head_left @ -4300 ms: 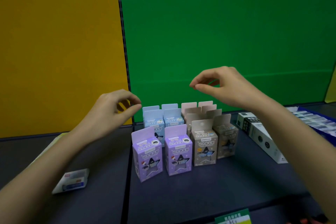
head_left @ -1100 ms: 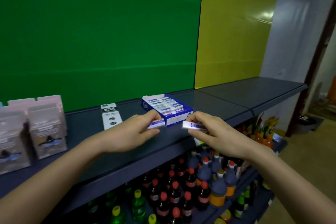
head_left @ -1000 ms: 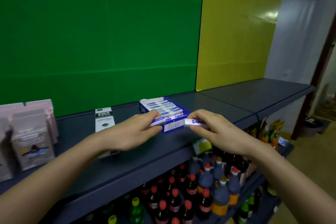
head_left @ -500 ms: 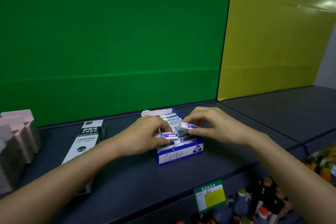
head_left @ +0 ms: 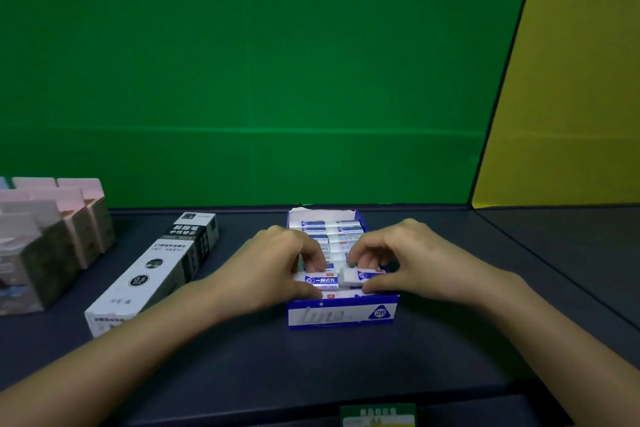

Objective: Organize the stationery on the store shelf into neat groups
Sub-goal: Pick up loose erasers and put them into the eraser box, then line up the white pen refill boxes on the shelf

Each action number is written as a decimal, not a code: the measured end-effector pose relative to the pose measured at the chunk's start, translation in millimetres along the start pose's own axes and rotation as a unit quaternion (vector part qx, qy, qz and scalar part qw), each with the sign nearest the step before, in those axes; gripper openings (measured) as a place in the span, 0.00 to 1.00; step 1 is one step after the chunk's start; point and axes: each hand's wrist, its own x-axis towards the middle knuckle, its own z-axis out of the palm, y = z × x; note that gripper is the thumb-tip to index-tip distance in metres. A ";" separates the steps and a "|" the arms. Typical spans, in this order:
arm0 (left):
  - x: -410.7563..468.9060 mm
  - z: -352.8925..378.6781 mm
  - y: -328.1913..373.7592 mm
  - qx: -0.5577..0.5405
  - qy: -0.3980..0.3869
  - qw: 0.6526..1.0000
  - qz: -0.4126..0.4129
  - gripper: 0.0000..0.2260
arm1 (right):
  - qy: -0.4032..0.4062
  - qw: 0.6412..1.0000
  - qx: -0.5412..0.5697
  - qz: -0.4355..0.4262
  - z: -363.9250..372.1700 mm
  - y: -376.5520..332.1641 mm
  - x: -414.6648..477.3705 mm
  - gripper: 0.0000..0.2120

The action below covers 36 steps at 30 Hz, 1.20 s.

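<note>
Background panels and shelf tag

We see a flat green backing panel (head_left: 242,73) adjoining a yellow backing panel (head_left: 571,80); a green-and-yellow price label (head_left: 377,416) sits at the shelf's front edge.

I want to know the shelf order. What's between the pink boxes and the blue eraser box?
In the head view, a long black-and-white refill box lies between the pink boxes and the blue eraser box.

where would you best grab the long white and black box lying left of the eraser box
Take the long box across its narrow width near the middle, coming from above. It lies flat on the shelf with its long sides free: the eraser box and the pink boxes stand clear of it, so fingers likely fit down both sides.
</note>
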 end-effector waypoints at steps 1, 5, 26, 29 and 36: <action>-1.0 -0.8 0.6 0.001 -0.002 1.000 -0.005 0.11 | -0.001 1.000 -0.011 -0.003 0.0 0.0 0.7 0.13; -5.2 -2.4 1.2 0.000 -0.003 1.000 -0.023 0.10 | 0.004 0.998 -0.058 -0.031 1.5 -0.1 2.7 0.12; -36.4 -3.2 18.6 0.037 0.122 0.989 -0.072 0.13 | 0.087 0.991 -0.078 -0.066 -0.4 -14.2 -6.8 0.12; -64.9 -15.1 14.3 0.065 0.170 0.977 -0.106 0.16 | 0.121 0.988 -0.025 -0.092 -1.6 -37.6 -2.0 0.11; -156.5 -43.0 -22.8 0.115 0.249 0.939 -0.209 0.16 | 0.176 0.977 0.071 -0.101 17.6 -107.6 34.9 0.10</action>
